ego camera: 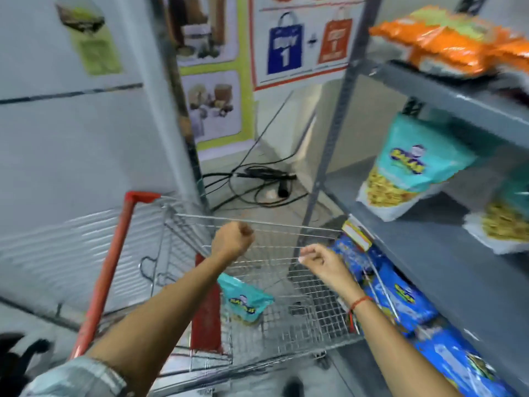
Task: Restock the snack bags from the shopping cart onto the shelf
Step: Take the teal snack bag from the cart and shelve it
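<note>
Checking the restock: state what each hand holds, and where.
Neither holds a snack bag. Left hand and right hand are curled above the cart; any grip on its wire cannot be told.

A "Buy 1" poster with blue and orange bag graphics hangs on the far wall, well beyond the fingertips. Left of it, a green-bordered poster shows food products. Black cables lie coiled on the floor past the fingers. A green sticker marks the grey panel at far left.
</note>
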A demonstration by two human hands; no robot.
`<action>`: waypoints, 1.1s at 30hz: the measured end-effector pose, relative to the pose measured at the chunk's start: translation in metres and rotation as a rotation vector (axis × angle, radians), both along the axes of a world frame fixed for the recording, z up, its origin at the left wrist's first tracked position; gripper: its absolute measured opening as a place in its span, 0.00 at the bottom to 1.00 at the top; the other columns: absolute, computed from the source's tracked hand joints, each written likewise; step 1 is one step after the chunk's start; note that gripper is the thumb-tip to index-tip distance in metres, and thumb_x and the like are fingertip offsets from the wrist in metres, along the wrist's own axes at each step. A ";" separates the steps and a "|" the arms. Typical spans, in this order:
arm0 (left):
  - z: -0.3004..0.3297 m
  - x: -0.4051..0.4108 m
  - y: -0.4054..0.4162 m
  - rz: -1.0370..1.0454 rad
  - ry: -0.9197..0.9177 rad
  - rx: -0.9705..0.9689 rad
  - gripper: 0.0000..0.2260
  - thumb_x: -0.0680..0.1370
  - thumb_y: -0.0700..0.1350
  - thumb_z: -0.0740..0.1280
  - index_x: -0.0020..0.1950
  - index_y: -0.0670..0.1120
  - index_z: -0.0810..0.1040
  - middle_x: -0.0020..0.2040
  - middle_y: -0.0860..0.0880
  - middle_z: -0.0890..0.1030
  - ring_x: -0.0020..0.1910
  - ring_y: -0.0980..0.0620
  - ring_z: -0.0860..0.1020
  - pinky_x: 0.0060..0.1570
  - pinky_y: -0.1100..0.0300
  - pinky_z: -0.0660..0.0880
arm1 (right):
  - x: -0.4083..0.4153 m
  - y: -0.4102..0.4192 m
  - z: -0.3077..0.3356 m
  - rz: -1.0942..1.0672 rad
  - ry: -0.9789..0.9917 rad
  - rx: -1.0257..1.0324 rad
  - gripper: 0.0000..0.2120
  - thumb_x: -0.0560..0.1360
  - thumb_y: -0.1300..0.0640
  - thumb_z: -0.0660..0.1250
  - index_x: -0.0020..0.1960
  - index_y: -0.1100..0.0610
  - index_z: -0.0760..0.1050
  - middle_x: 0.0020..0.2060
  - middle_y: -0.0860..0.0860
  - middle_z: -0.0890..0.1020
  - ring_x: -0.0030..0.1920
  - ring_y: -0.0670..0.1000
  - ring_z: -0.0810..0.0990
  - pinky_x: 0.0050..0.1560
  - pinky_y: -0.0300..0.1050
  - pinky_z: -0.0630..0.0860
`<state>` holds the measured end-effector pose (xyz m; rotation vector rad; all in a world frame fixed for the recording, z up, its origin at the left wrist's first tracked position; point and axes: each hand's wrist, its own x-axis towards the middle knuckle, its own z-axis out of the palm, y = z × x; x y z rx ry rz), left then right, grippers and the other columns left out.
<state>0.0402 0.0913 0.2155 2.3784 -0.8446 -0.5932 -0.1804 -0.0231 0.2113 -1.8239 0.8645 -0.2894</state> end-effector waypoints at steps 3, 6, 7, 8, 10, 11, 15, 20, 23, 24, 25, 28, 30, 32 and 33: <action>-0.049 0.023 0.035 -0.080 0.008 0.357 0.12 0.74 0.44 0.64 0.53 0.41 0.81 0.54 0.38 0.84 0.55 0.39 0.81 0.54 0.49 0.78 | 0.022 -0.003 -0.071 0.228 0.323 0.040 0.07 0.70 0.58 0.74 0.42 0.49 0.76 0.39 0.53 0.81 0.42 0.51 0.79 0.47 0.46 0.74; -0.103 0.017 0.059 -0.095 0.090 0.526 0.14 0.76 0.43 0.62 0.56 0.36 0.78 0.56 0.35 0.82 0.58 0.36 0.80 0.56 0.46 0.76 | 0.030 0.002 -0.147 0.422 0.624 0.144 0.08 0.71 0.54 0.73 0.49 0.53 0.78 0.45 0.53 0.79 0.53 0.57 0.80 0.53 0.45 0.75; -0.121 0.011 0.065 -0.069 0.126 0.560 0.14 0.76 0.43 0.61 0.57 0.36 0.77 0.57 0.34 0.82 0.58 0.36 0.79 0.56 0.46 0.76 | 0.032 0.005 -0.168 0.474 0.707 0.158 0.15 0.71 0.51 0.72 0.56 0.55 0.77 0.46 0.50 0.76 0.56 0.57 0.79 0.52 0.40 0.73; -0.137 0.004 0.070 -0.030 0.178 0.587 0.14 0.76 0.42 0.61 0.58 0.37 0.76 0.57 0.35 0.81 0.58 0.36 0.79 0.56 0.47 0.76 | 0.034 0.010 -0.184 0.490 0.749 0.187 0.21 0.69 0.47 0.73 0.60 0.53 0.76 0.46 0.48 0.74 0.55 0.55 0.78 0.50 0.35 0.71; -0.163 -0.009 0.072 0.084 0.298 0.587 0.16 0.75 0.42 0.63 0.62 0.39 0.72 0.59 0.36 0.81 0.59 0.37 0.79 0.55 0.48 0.75 | 0.038 0.020 -0.206 0.468 0.720 0.277 0.27 0.62 0.41 0.77 0.56 0.46 0.72 0.44 0.45 0.74 0.52 0.51 0.76 0.50 0.33 0.71; -0.173 -0.012 0.071 0.154 0.348 0.555 0.20 0.75 0.42 0.64 0.66 0.41 0.69 0.60 0.36 0.80 0.60 0.37 0.78 0.55 0.48 0.75 | 0.041 0.025 -0.213 0.430 0.675 0.326 0.29 0.59 0.42 0.79 0.54 0.45 0.70 0.45 0.45 0.75 0.52 0.50 0.78 0.54 0.37 0.74; -0.196 -0.006 0.059 0.419 0.396 0.307 0.23 0.75 0.37 0.63 0.71 0.43 0.67 0.63 0.36 0.79 0.60 0.35 0.78 0.58 0.49 0.73 | 0.052 0.033 -0.238 0.204 0.429 0.389 0.24 0.65 0.66 0.78 0.57 0.53 0.75 0.50 0.53 0.83 0.47 0.48 0.83 0.50 0.38 0.81; -0.217 0.001 0.050 0.486 0.351 0.205 0.14 0.74 0.35 0.66 0.58 0.42 0.79 0.54 0.39 0.85 0.53 0.39 0.82 0.52 0.51 0.76 | 0.064 0.030 -0.242 0.037 0.357 0.351 0.20 0.69 0.68 0.72 0.39 0.42 0.78 0.36 0.46 0.83 0.38 0.48 0.81 0.42 0.44 0.78; -0.223 -0.001 0.049 0.507 0.325 0.200 0.11 0.75 0.39 0.66 0.55 0.45 0.81 0.51 0.41 0.86 0.49 0.40 0.83 0.49 0.52 0.78 | 0.062 0.029 -0.240 0.014 0.359 0.332 0.12 0.71 0.64 0.72 0.40 0.46 0.82 0.33 0.47 0.83 0.33 0.46 0.80 0.33 0.40 0.78; -0.223 0.000 0.048 0.512 0.328 0.191 0.10 0.75 0.40 0.66 0.55 0.45 0.81 0.51 0.42 0.86 0.48 0.42 0.83 0.47 0.54 0.77 | 0.061 0.027 -0.237 -0.016 0.351 0.350 0.07 0.71 0.63 0.72 0.43 0.51 0.83 0.34 0.50 0.84 0.33 0.48 0.81 0.34 0.43 0.79; -0.221 0.000 0.047 0.513 0.343 0.181 0.10 0.74 0.40 0.67 0.54 0.46 0.82 0.51 0.43 0.86 0.47 0.44 0.82 0.46 0.57 0.76 | 0.060 0.024 -0.235 -0.052 0.346 0.354 0.06 0.71 0.63 0.72 0.46 0.55 0.83 0.36 0.53 0.85 0.36 0.50 0.82 0.36 0.45 0.81; -0.214 -0.001 0.045 0.455 0.398 0.125 0.08 0.73 0.42 0.70 0.52 0.47 0.83 0.48 0.47 0.87 0.43 0.51 0.80 0.43 0.61 0.71 | 0.054 0.013 -0.221 -0.146 0.325 0.355 0.06 0.71 0.62 0.72 0.48 0.57 0.82 0.39 0.48 0.84 0.40 0.47 0.83 0.33 0.31 0.77; -0.202 -0.001 0.043 0.356 0.420 0.071 0.06 0.73 0.43 0.71 0.49 0.47 0.84 0.43 0.49 0.86 0.41 0.51 0.80 0.38 0.63 0.70 | 0.046 0.005 -0.202 -0.164 0.312 0.329 0.03 0.72 0.61 0.72 0.46 0.56 0.81 0.39 0.48 0.84 0.41 0.47 0.83 0.33 0.31 0.77; -0.182 -0.004 0.036 0.241 0.428 -0.014 0.02 0.74 0.42 0.70 0.42 0.49 0.83 0.35 0.55 0.81 0.35 0.54 0.78 0.31 0.70 0.68 | 0.033 -0.003 -0.180 -0.176 0.292 0.281 0.01 0.72 0.59 0.72 0.41 0.55 0.81 0.39 0.53 0.85 0.40 0.51 0.83 0.38 0.39 0.78; -0.169 -0.006 0.031 0.192 0.420 -0.063 0.06 0.74 0.42 0.70 0.38 0.51 0.80 0.31 0.57 0.78 0.32 0.58 0.75 0.29 0.74 0.66 | 0.026 -0.006 -0.167 -0.202 0.284 0.254 0.05 0.72 0.58 0.72 0.38 0.53 0.80 0.37 0.54 0.85 0.38 0.53 0.82 0.38 0.43 0.77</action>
